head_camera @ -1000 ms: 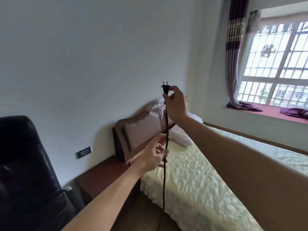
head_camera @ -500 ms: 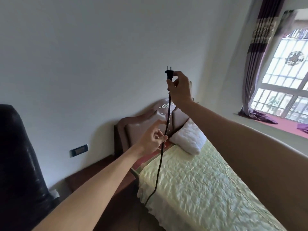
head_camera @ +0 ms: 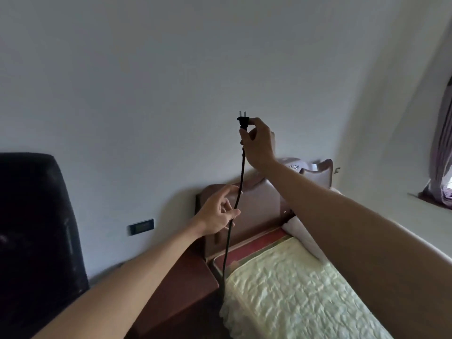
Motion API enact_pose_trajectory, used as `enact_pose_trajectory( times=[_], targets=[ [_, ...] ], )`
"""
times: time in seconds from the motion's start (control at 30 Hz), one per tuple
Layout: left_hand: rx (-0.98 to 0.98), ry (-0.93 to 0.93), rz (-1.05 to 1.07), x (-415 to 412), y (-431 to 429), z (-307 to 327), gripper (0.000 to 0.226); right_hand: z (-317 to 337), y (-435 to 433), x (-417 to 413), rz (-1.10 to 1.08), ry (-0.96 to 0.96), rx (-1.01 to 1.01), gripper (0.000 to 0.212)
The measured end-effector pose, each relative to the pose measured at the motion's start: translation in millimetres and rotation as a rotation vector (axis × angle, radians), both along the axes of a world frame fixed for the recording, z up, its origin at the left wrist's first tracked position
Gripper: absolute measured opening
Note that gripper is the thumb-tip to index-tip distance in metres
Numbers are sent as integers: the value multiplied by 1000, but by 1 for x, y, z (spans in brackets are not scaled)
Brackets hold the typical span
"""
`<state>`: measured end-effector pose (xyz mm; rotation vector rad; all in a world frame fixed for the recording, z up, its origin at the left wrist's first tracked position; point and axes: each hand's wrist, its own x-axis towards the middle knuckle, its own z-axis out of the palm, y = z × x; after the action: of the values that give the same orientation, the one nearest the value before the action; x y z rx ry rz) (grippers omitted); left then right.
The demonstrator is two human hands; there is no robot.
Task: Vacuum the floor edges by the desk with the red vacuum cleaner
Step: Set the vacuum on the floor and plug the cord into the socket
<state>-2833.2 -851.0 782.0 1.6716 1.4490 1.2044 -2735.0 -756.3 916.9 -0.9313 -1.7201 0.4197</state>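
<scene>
Head view: plug [head_camera: 243, 120] prongs-up, cord [head_camera: 236, 204] vertical between hands.

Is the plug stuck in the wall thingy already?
No, the right hand holds the plug up in the air, prongs bare, far from the wall socket.

Dim indoor view, lit by daylight from the right of the bed [head_camera: 293, 289]. Soft shadows fall left of its headboard [head_camera: 256, 204]. Wide-angle lens bends walls at edges; slight softness throughout.
</scene>
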Motion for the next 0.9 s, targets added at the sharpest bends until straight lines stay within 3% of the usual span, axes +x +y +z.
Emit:
enact_pose_trajectory(
  times=[0.43,0.9],
  targets=[
    [-127,13,397,-44,55,-23,35,-44,101,-87,400,-60,-142,18],
    [-222,-13,658,-109,34,-69,34,-105,104,-198,623,-93,-272,18]
  ],
)
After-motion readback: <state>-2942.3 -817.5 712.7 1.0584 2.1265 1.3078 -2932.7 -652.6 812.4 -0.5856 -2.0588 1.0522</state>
